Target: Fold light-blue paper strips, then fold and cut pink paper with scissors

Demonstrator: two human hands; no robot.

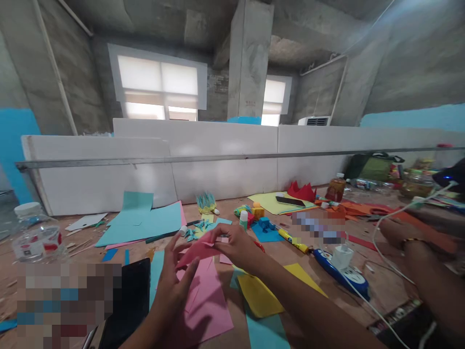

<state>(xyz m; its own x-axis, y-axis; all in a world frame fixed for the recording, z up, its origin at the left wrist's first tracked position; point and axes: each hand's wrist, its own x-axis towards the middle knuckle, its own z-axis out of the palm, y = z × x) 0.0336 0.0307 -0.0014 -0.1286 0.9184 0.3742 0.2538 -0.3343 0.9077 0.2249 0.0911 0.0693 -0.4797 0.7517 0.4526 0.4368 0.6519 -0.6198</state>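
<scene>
As we look through the head view, the one view we have, a small pink paper (200,249) hangs between our hands, raised above a larger pink sheet (214,317) on the desk (227,208). Our right grip (232,242) pinches the far end of the piece between thumb and fingertips. Our left grip (173,274) is at the near-left end, thumb at the lower edge and fingers spread above; how firmly they press, we cannot tell. The piece looks bent, though whether it carries a sharp crease is too small to make out.

To shape it well, we should judge the edges first: bring them level, pin them with one thumb, and only then run a fingertip along the bend. Pressing against the flat pink sheet would likely give a cleaner line than working in the air. Thin paper probably dents under a hard pinch, so we would do best with light pressure. The yellow paper (256,296) lies just beneath our right forearm, and we should lift our sleeve-side clear of it.
</scene>
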